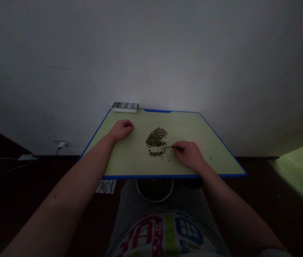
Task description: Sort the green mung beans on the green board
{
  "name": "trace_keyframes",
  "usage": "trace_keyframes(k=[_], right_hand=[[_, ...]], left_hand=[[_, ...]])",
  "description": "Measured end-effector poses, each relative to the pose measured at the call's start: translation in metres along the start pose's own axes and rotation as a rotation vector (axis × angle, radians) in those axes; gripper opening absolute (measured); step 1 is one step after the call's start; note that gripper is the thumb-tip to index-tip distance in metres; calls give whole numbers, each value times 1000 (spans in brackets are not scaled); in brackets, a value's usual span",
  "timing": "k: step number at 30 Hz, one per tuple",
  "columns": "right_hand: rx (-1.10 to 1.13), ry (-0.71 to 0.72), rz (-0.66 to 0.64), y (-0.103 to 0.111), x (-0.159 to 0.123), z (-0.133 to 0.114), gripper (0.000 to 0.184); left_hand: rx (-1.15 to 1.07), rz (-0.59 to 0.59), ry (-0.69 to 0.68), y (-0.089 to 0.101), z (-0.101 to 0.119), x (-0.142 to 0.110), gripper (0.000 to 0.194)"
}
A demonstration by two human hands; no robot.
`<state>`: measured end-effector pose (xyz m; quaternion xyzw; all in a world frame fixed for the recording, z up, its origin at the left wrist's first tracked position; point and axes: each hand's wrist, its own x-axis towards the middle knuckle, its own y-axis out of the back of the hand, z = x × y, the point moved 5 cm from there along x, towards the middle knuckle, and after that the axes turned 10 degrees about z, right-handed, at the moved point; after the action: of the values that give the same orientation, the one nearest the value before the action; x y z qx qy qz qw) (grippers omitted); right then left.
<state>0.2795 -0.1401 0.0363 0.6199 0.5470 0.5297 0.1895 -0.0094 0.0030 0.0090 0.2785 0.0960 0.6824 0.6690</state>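
Observation:
A pile of small dark green grains (pixel 156 141) lies in the middle of a pale green table with a blue rim (pixel 167 176). My right hand (pixel 189 155) rests on the table just right of the pile, fingers pinched round a thin metal tool (pixel 170 147) whose tip points into the grains. My left hand (pixel 121 129) lies on the table left of the pile, fingers curled under into a loose fist with nothing visible in it.
A phone on a white box (pixel 125 106) sits at the table's far left corner by the wall. A round bowl (pixel 154 189) stands under the table's near edge. A plug and cables (pixel 25 157) lie on the dark floor at left.

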Motion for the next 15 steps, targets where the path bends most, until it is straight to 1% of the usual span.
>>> trace_keyframes(k=[7, 15], right_hand=[[55, 6, -41, 2, 3, 6, 22], [105, 9, -52, 9, -11, 7, 21]], left_hand=[[14, 4, 6, 1, 2, -1, 19], [46, 12, -17, 2, 5, -1, 17]])
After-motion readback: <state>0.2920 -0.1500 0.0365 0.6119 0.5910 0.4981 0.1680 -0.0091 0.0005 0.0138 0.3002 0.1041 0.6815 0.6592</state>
